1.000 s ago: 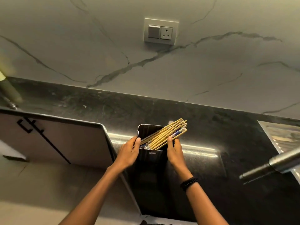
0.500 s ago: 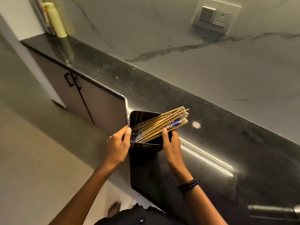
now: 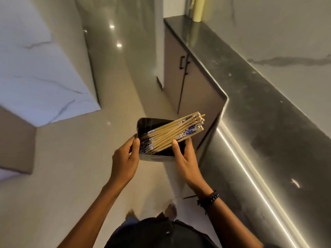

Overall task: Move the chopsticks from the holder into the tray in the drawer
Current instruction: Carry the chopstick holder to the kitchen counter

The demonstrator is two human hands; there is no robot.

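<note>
A dark rectangular holder (image 3: 152, 124) is held in the air over the floor, off the counter's edge. Several bamboo chopsticks (image 3: 172, 134) with blue-patterned ends lie slanted in it, their tips sticking out past its right rim. My left hand (image 3: 125, 158) grips the holder's left side, thumb on the rim. My right hand (image 3: 186, 161) grips its right side, thumb beside the chopsticks. No drawer or tray is in view.
A dark stone counter (image 3: 268, 122) runs along the right under a marble wall, lit by a light strip. Grey cabinet doors (image 3: 184, 74) with black handles stand below it. A pale yellow bottle (image 3: 198, 8) sits at the counter's far end. Glossy floor (image 3: 71, 176) spreads left.
Both hands have lifted the holder off the counter and carried it left, out over the floor. The view has swung left, away from the wall socket.
</note>
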